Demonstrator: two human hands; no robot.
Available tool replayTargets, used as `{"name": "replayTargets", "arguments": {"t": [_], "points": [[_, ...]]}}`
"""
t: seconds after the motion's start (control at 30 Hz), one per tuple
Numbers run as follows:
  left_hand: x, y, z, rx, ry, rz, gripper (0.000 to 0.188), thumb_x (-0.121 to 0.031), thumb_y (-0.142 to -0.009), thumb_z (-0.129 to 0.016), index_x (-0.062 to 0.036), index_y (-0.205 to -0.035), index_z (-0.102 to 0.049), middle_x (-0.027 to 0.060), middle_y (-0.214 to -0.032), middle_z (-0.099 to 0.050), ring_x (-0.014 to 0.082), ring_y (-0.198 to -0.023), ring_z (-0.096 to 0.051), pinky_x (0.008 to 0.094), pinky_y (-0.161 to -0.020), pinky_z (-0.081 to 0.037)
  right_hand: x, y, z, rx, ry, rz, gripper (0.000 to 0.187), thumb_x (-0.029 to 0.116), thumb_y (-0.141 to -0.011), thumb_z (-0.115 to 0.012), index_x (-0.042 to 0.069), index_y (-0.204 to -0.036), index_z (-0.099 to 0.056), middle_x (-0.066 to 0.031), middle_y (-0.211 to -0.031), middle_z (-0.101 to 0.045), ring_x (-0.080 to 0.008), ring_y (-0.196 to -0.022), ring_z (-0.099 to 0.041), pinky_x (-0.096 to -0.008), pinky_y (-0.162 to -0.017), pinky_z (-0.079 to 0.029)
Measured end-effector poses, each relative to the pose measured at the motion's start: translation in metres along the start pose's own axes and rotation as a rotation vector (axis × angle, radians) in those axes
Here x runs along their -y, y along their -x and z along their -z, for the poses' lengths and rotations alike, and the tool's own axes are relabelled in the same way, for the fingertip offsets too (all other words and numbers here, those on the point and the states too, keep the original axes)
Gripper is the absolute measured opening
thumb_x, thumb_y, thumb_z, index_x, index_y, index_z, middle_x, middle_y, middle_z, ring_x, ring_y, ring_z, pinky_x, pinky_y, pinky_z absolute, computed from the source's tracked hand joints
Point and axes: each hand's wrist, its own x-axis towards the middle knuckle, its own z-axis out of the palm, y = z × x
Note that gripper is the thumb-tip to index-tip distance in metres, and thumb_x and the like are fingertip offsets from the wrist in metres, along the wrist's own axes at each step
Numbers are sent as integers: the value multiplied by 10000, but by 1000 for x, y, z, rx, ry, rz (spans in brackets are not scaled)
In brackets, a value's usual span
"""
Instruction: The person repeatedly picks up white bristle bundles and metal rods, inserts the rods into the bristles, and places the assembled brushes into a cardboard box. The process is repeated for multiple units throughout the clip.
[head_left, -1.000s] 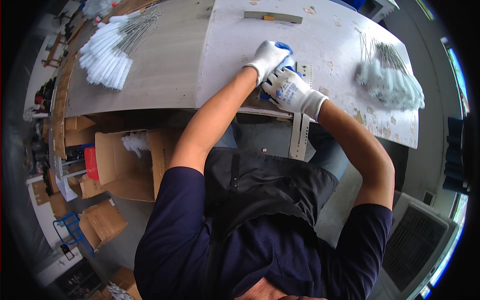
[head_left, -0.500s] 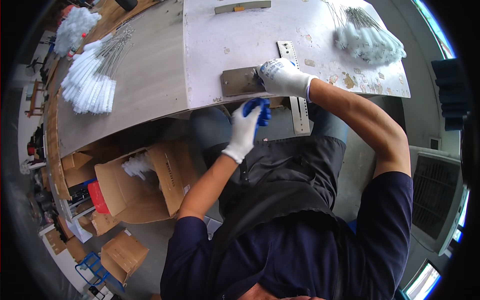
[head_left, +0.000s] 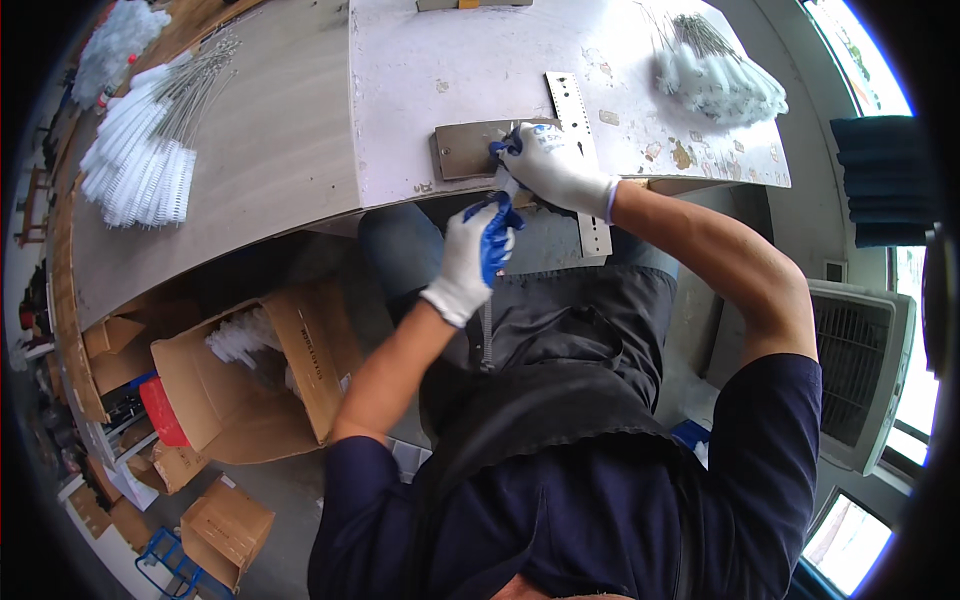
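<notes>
My left hand (head_left: pixel 474 247), in a white glove with blue palm, is closed at the table's front edge around a slim white-bristled brush (head_left: pixel 508 184). A thin ribbed grey length hangs below this hand against the apron, likely part of the brush. My right hand (head_left: pixel 545 160), gloved alike, is just above and to the right, its fingers pinched at the right end of a grey metal block (head_left: pixel 463 153). What those fingers pinch is hidden. Behind the right hand, a perforated metal strip (head_left: pixel 566 98) lies across the table edge and sticks out over my lap.
Wire-stemmed white brushes (head_left: pixel 145 165) lie fanned on the table's left; another bundle (head_left: pixel 722 88) lies at the right. An open cardboard box (head_left: pixel 235 400) with white brushes inside stands below the table at left. A metal bar (head_left: pixel 475 4) lies at the far edge of view.
My left hand has closed on the brush and sits slightly lower, with the white piece now showing between my hands. My right hand remains by the block, its fingers turned toward the left hand.
</notes>
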Motion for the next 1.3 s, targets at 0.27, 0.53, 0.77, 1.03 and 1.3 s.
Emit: {"name": "replayTargets", "arguments": {"t": [0.27, 0.53, 0.77, 1.03, 1.3], "points": [[-74, -1, 24, 71, -815, -41, 278, -197, -1020, -568, -14, -859, -703, -34, -689, -584, 28, -610, -457, 223, -558, -359, -41, -37, 30, 226, 393, 551, 438, 383, -883, -723, 33, -1133, -641, -159, -908, -732, -326, -896, -733, -432, -790, -568], [-104, -6, 17, 41, -1224, -135, 216, -179, -992, -610, 15, -943, -691, 60, -744, -674, 133, -722, -624, 325, -715, -494, -38, -40, 15, 217, 388, 547, 361, 371, -931, -646, 21, -1010, -607, -149, -807, -723, -328, -797, -737, -454, -730, -565], [-99, -8, 20, 20, -1768, -508, 170, -236, -940, -683, -72, -895, -677, 147, -796, -675, 368, -772, -673, 435, -649, -517, -32, -45, 36, 305, 385, 610, 332, 321, -957, -620, 0, -1041, -626, -147, -784, -725, -306, -762, -745, -419, -685, -571], [-116, -1, 11, -36, -2190, -754, 176, -281, -921, -694, -111, -967, -695, 70, -922, -678, 287, -871, -661, 410, -755, -522, -50, -35, -5, 24, 355, 593, 230, 265, -880, -659, 63, -975, -600, -107, -747, -689, -268, -751, -715, -400, -730, -552], [-26, 26, 4, -630, -626, -431, 281, -75, -1018, -530, 51, -1242, -645, 131, -1087, -719, 204, -906, -714, 326, -798, -578, -46, -25, -7, 53, 270, 469, 256, 302, -924, -636, 53, -973, -614, -129, -812, -725, -285, -769, -736, -398, -706, -562]]}}
